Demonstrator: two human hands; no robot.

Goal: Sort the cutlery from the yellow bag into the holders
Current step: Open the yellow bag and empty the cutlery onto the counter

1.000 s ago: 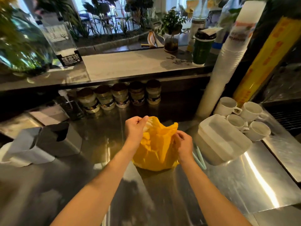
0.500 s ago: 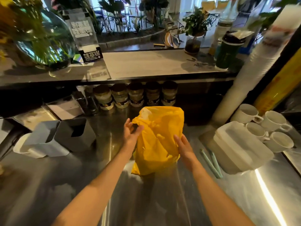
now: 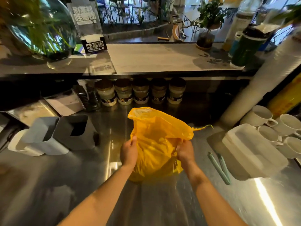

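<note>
shifted since the earlier view: both grips lower on the yellow bag (image 3: 156, 144), mouth now gaping toward the far side, drawstring tail flicked out right. stands centre-near on the steel counter (image 3: 97, 185), crinkled thin plastic, bulging low. left hand (image 3: 129, 153) clenched into the bag's left side, thumb up along the film; right hand (image 3: 184, 152) pinching a bunched fold at the right edge. no cutlery visible yet, contents hidden. holders (image 3: 65, 132), boxy with slanted tops, one pale and one dark, well apart at left, apparently unfilled. sorting judged barely started: bag opened, everything left to pull out. white mugs (image 3: 267, 126) far right.
</note>
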